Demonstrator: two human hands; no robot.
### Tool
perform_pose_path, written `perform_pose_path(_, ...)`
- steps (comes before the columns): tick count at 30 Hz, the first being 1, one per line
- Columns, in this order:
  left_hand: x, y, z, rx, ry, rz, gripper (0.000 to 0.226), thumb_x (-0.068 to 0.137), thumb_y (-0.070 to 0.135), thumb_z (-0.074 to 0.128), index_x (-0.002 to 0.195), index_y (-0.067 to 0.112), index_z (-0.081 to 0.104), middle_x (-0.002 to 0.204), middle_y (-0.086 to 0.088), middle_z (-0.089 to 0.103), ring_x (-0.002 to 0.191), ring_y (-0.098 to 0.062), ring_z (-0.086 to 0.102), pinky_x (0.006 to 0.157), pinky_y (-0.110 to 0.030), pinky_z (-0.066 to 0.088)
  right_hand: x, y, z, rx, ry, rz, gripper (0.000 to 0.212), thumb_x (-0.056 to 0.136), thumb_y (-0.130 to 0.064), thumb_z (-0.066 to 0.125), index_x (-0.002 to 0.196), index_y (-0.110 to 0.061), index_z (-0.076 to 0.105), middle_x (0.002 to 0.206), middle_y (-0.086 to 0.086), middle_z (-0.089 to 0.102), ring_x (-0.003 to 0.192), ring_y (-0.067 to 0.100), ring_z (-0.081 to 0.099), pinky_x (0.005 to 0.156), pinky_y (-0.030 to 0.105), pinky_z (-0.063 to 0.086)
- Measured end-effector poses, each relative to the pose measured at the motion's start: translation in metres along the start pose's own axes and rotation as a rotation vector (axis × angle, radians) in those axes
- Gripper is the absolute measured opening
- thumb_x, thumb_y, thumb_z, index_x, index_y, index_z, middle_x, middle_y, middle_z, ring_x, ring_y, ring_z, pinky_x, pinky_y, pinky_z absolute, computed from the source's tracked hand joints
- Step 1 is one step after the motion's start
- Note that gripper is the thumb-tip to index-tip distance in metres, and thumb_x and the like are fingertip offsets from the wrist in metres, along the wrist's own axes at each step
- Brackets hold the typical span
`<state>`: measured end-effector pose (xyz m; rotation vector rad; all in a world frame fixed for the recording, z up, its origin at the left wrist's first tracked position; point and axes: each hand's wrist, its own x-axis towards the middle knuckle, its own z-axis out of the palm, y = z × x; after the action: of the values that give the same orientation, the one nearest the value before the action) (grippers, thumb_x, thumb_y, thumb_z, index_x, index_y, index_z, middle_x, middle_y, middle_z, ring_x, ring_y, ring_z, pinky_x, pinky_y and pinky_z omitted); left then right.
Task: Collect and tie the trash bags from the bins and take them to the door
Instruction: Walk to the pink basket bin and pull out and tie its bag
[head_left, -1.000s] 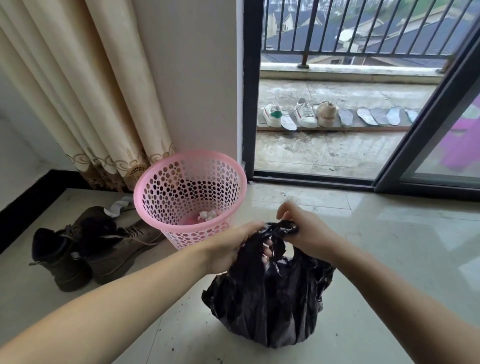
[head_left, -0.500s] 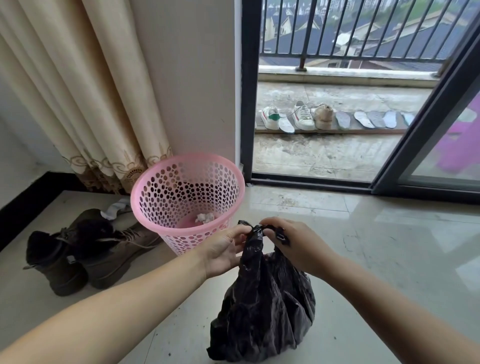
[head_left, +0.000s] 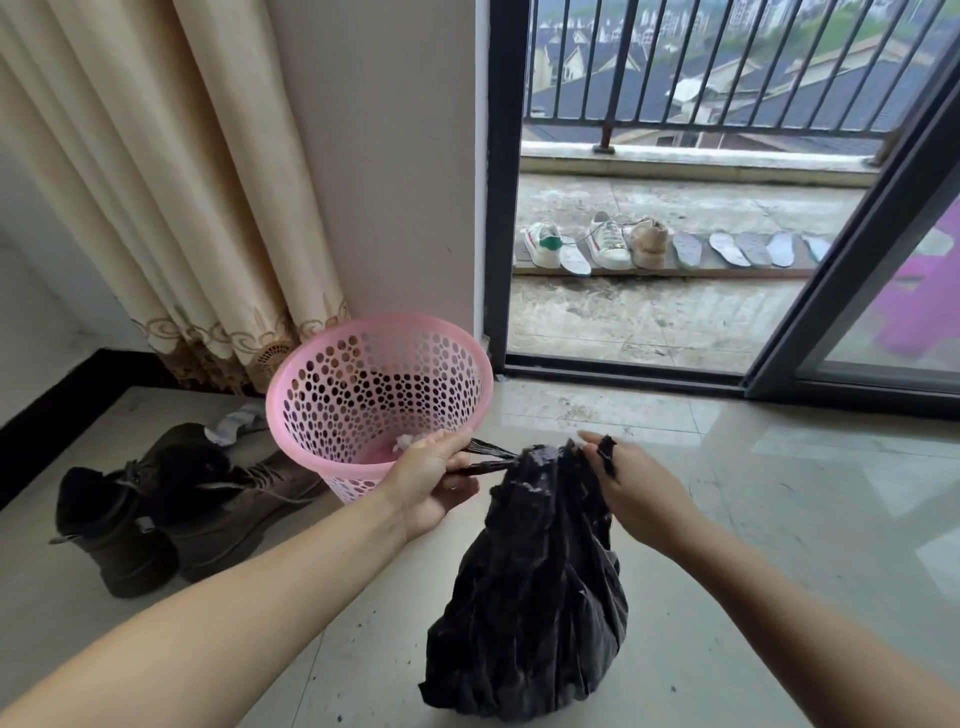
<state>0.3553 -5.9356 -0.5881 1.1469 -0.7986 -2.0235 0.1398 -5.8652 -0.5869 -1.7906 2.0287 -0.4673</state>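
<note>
A black trash bag (head_left: 535, 597) stands on the tiled floor in front of me, its neck gathered into a knot at the top. My left hand (head_left: 428, 480) pinches one stretched end of the bag and holds it out to the left. On the right side of the knot, my right hand (head_left: 628, 486) holds the other end, a black strip showing between its fingers. Just behind my left hand stands the pink perforated bin (head_left: 376, 397), without a liner, a bit of white paper lying in its bottom.
Dark boots (head_left: 156, 504) lie on the floor left of the bin. A beige curtain (head_left: 171, 197) hangs behind. The sliding balcony door (head_left: 852, 270) is open at the right, with shoes (head_left: 597, 244) and insoles on a board outside. Glossy tiled floor stretches to the right.
The hands, close together at the bag's neck before, have drawn apart. The left one has pulled its end out to the left, and the neck is now cinched into a knot.
</note>
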Motion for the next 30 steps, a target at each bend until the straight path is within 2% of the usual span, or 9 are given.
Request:
perform_pose_path(5, -0.008, -0.010, -0.041, 1.166, -0.340, -0.107, 0.022, 0.091, 0.030, 0.058, 0.070, 0.024, 0.052, 0.062, 0.007, 0.043, 0.053, -0.008, 0.042, 0.050, -0.017, 0.041, -0.006, 0.065, 0.017, -0.231, -0.141, 0.273, 0.027, 0.098, -0.034, 0.029, 0.080, -0.022, 0.045, 0.097, 0.009, 0.064, 0.091, 0.031, 0.060, 0.077, 0.039, 0.049)
perform_pose_path(7, -0.009, -0.013, -0.064, 1.377, -0.333, -0.178, 0.022, 0.089, 0.031, 0.058, 0.069, 0.024, 0.052, 0.064, 0.004, 0.043, 0.051, -0.008, 0.043, 0.053, -0.021, 0.043, -0.013, 0.099, 0.026, -0.305, -0.242, 0.363, 0.024, 0.094, -0.030, 0.032, 0.073, -0.022, 0.041, 0.091, 0.009, 0.063, 0.087, 0.031, 0.062, 0.075, 0.037, 0.050)
perform_pose_path(10, -0.009, -0.011, -0.100, 1.431, -0.220, -0.248, 0.024, 0.086, 0.031, 0.057, 0.067, 0.021, 0.049, 0.060, 0.004, 0.040, 0.047, -0.009, 0.040, 0.050, -0.021, 0.041, -0.021, 0.134, 0.026, -0.336, -0.362, 0.480, 0.007, 0.088, -0.020, 0.045, 0.082, -0.019, 0.049, 0.085, 0.005, 0.072, 0.074, 0.025, 0.067, 0.071, 0.035, 0.054)
perform_pose_path(13, -0.012, -0.013, -0.119, 1.447, -0.164, -0.335, 0.022, 0.085, 0.032, 0.056, 0.067, 0.020, 0.051, 0.057, 0.004, 0.041, 0.046, -0.010, 0.039, 0.048, -0.020, 0.041, -0.034, 0.142, 0.023, -0.277, -0.392, 0.528, 0.037, 0.098, -0.030, 0.030, 0.071, -0.016, 0.053, 0.057, -0.001, 0.071, 0.045, 0.012, 0.062, 0.069, 0.028, 0.056)
perform_pose_path(17, -0.013, -0.018, -0.124, 1.474, -0.118, -0.404, 0.022, 0.086, 0.030, 0.055, 0.067, 0.019, 0.053, 0.058, 0.002, 0.040, 0.044, -0.012, 0.036, 0.045, -0.020, 0.038, -0.039, 0.151, 0.026, -0.207, -0.458, 0.568, 0.054, 0.099, -0.040, 0.020, 0.070, -0.012, 0.056, 0.051, -0.003, 0.070, 0.042, 0.012, 0.064, 0.073, 0.028, 0.057)
perform_pose_path(19, -0.012, -0.016, -0.119, 1.523, -0.104, -0.384, 0.021, 0.087, 0.030, 0.054, 0.070, 0.018, 0.053, 0.061, 0.001, 0.043, 0.047, -0.013, 0.040, 0.045, -0.021, 0.040, -0.037, 0.147, 0.026, -0.130, -0.431, 0.577, 0.055, 0.100, -0.040, 0.021, 0.068, -0.010, 0.054, 0.047, -0.001, 0.067, 0.040, 0.014, 0.062, 0.062, 0.025, 0.054)
perform_pose_path(23, -0.002, -0.011, -0.114, 1.769, -0.021, -0.121, 0.024, 0.081, 0.029, 0.050, 0.085, 0.010, 0.063, 0.090, -0.007, 0.067, 0.083, -0.022, 0.062, 0.073, -0.027, 0.050, -0.017, 0.122, 0.019, 0.331, -0.174, 0.573, 0.038, 0.099, -0.030, 0.040, 0.077, -0.005, 0.057, 0.056, 0.005, 0.067, 0.052, 0.018, 0.062, 0.052, 0.025, 0.047)
perform_pose_path(26, -0.004, -0.002, -0.083, 1.787, 0.017, -0.003, 0.024, 0.082, 0.021, 0.048, 0.059, 0.015, 0.052, 0.068, -0.004, 0.062, 0.061, -0.019, 0.058, 0.063, -0.026, 0.047, -0.002, 0.085, 0.001, 0.844, -0.008, 0.529, 0.031, 0.093, -0.030, 0.053, 0.083, -0.002, 0.060, 0.082, 0.016, 0.064, 0.074, 0.022, 0.063, 0.067, 0.032, 0.054)
perform_pose_path(30, -0.016, 0.010, -0.017, 1.859, -0.003, 0.457, 0.019, 0.091, 0.026, 0.051, 0.081, 0.015, 0.064, 0.091, 0.000, 0.059, 0.085, -0.022, 0.059, 0.075, -0.035, 0.050, 0.008, 0.033, -0.012, 1.053, -0.110, 0.439, 0.031, 0.091, -0.033, 0.055, 0.078, -0.005, 0.058, 0.073, 0.011, 0.066, 0.071, 0.023, 0.064, 0.066, 0.033, 0.054)
